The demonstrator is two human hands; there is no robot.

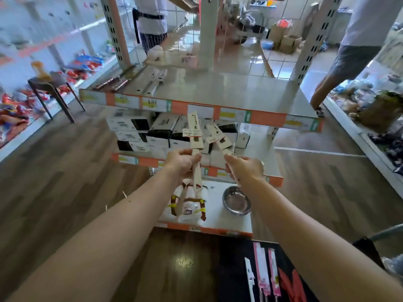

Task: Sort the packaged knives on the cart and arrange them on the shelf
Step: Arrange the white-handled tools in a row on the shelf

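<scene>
My left hand [182, 160] grips the handle of a cream-coloured packaged knife [195, 131], which points up in front of the middle shelf. In my right hand [244, 165] is a second cream packaged knife [218, 136], tilted up and to the left. Both are held just before the middle shelf [270, 162], beside stacked white and black boxes [139, 131]. At the bottom right, on the dark cart surface [235, 269], lie pink packaged knives [267, 271] and a white one [249, 277].
The top shelf [218, 88] carries a few small items at its left. On the bottom shelf are a steel bowl [236, 200] and a wrapped white bundle [188, 203]. A stool [50, 88] stands at left. Two people stand behind and to the right of the shelving.
</scene>
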